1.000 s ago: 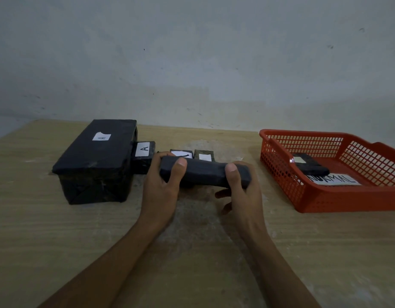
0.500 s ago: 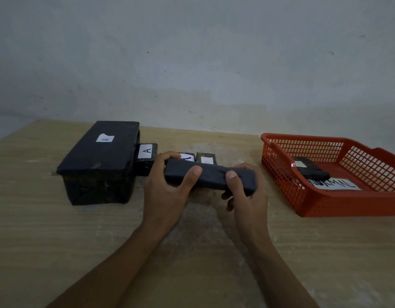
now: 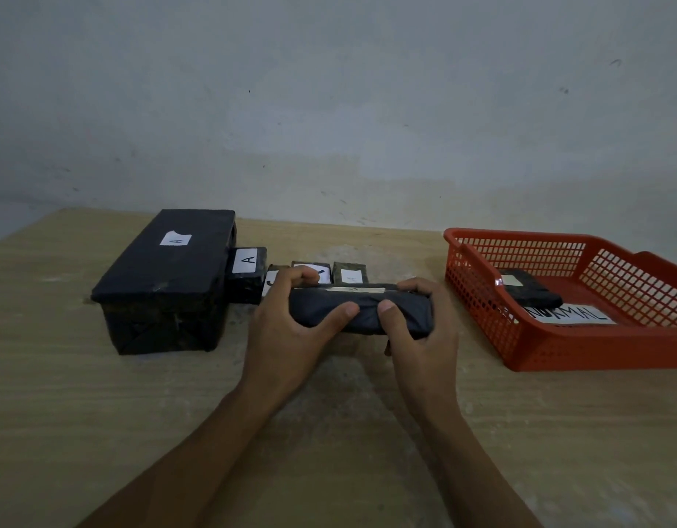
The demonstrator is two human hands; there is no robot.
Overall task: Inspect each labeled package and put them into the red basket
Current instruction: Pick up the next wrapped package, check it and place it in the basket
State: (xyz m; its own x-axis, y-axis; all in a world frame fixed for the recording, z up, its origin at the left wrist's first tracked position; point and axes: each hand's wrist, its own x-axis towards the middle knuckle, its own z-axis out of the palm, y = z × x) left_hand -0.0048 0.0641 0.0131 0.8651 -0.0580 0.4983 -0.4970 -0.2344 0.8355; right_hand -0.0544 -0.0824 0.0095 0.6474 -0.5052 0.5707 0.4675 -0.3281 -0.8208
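Note:
A long black wrapped package (image 3: 405,312) is held just above the table centre, its white label strip facing up. My left hand (image 3: 291,325) grips its left end, thumb on the near side. My right hand (image 3: 420,337) grips its right end the same way. The red basket (image 3: 596,348) stands to the right, holding one small black package (image 3: 531,291) and a white "NORMAL" sheet. A large black box (image 3: 165,276) labelled "A" sits at the left. Beside it is a smaller "A" package (image 3: 247,272), with more small labelled packages (image 3: 350,274) partly hidden behind my fingers.
The wooden table (image 3: 100,413) stretches toward me below the hands. A grey wall rises directly behind the table's far edge.
Both hands have rotated the long package so its label strip now faces up. My thumbs have slid closer together along its near side.

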